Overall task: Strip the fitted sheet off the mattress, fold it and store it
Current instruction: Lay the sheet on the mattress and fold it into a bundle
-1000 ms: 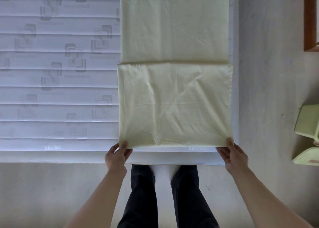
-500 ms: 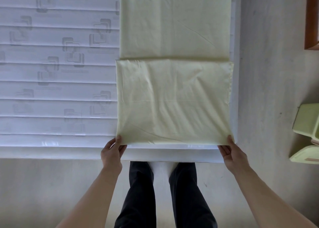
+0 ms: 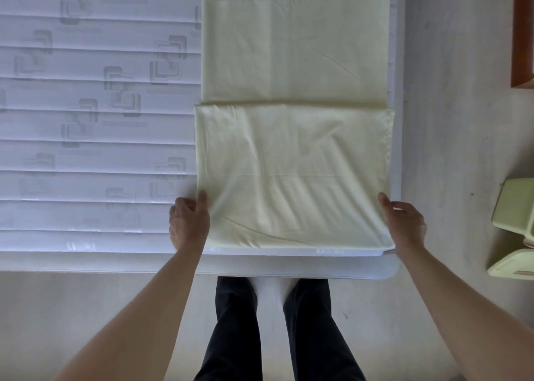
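Since 0.5 s ago we have slid both hands up from the sheet's near corners along its side edges. Our left hand pinches the pale folded sheet at its left edge, our right hand at its right, flat on the mattress.

Matt cloth sheet on a glossy, plastic-wrapped quilted mattress.
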